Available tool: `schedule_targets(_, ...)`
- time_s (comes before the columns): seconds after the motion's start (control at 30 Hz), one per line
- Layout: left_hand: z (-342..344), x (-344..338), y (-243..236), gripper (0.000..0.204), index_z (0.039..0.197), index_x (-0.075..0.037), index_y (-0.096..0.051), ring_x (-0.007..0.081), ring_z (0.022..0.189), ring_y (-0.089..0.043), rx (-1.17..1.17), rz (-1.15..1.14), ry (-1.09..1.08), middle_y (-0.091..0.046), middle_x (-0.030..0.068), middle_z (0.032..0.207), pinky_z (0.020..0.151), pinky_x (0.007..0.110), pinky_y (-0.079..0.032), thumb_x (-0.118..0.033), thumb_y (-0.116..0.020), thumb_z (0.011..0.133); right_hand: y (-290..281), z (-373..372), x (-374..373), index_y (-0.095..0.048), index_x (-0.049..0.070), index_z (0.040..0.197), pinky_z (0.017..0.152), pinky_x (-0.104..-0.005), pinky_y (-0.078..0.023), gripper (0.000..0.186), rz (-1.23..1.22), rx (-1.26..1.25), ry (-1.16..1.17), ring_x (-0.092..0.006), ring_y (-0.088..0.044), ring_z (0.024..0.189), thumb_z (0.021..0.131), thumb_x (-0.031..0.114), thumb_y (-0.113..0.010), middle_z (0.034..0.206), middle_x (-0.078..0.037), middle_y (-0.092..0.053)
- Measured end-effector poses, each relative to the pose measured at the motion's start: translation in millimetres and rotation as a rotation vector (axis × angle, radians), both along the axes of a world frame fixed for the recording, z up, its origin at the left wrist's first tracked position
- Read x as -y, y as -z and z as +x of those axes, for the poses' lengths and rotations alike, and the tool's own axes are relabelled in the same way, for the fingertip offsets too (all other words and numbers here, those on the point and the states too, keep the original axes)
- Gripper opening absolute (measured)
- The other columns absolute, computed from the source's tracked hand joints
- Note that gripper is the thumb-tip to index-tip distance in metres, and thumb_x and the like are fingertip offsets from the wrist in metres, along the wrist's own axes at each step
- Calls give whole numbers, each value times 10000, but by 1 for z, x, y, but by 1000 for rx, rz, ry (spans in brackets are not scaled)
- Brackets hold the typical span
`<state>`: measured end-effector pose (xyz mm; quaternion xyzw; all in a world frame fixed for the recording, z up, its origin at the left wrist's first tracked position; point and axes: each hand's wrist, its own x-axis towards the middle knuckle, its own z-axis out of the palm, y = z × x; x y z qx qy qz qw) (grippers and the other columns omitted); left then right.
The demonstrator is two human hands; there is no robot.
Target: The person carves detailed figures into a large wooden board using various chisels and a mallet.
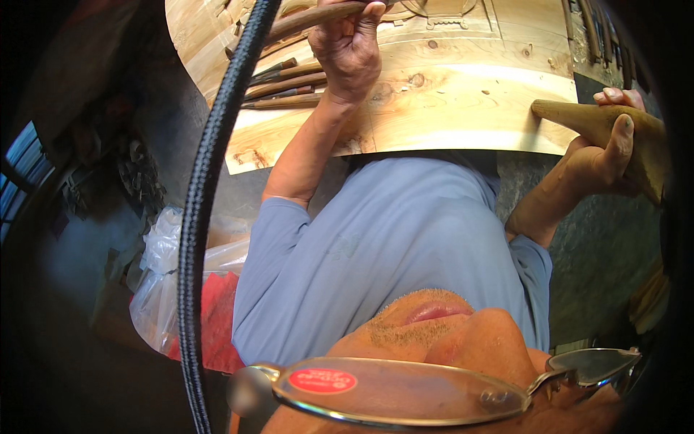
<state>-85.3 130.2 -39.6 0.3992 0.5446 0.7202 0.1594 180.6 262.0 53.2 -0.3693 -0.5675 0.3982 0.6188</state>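
Note:
My left hand (350, 58) is closed around a wooden-handled chisel (307, 23) above the board, near the top of the view. Its blade end is cut off by the upper edge. On the right, my right hand (603, 155) grips a thick wooden mallet (647, 141), with the thumb along its side. The mallet's narrow end points left over the board's right corner, and its thick part fades into the dark rim. Beneath both hands lies a pale wooden board (463, 108) with knots. Relief carving (441, 11) shows at its far side.
Several wooden-handled chisels (289, 87) lie on the board left of my left wrist. More tools (607, 36) stand in a row beyond its right end. A clear plastic bag (159, 282) and a red item (210, 318) sit at lower left. A black braided cable (210, 181) crosses the view.

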Motion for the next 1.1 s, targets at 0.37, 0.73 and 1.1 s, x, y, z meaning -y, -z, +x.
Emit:
schedule_targets(0.37, 8, 6, 6, 373, 1282, -15, -661, 234, 968, -751, -455, -25, -129, -764, 137, 1070, 830, 358, -617, 124, -689, 937, 0, 8, 2, -630, -133, 1046, 808, -366, -532, 436, -50, -55, -23, -267, -621, 856, 839, 238, -731, 957, -195, -625)
schedule_targets(0.73, 7, 1, -19, 343, 1242, -24, -667, 269, 974, -762, -530, -51, -79, -763, 154, 1054, 826, 381, -622, 105, -713, 928, 1, 7, 4, -626, -110, 1052, 835, -381, -529, 401, -73, -92, -21, -272, -613, 871, 857, 222, -741, 964, -192, -616)
schedule_targets(1.1, 8, -9, -38, 177, 1102, -31, -712, 288, 845, -781, -808, -248, -131, -789, 146, 946, 709, 400, -610, -41, -770, 935, -2, -13, -12, -752, -61, 1068, 832, -326, -661, 246, 445, 450, -1, -192, -778, 897, 882, 76, -837, 985, -132, -791)
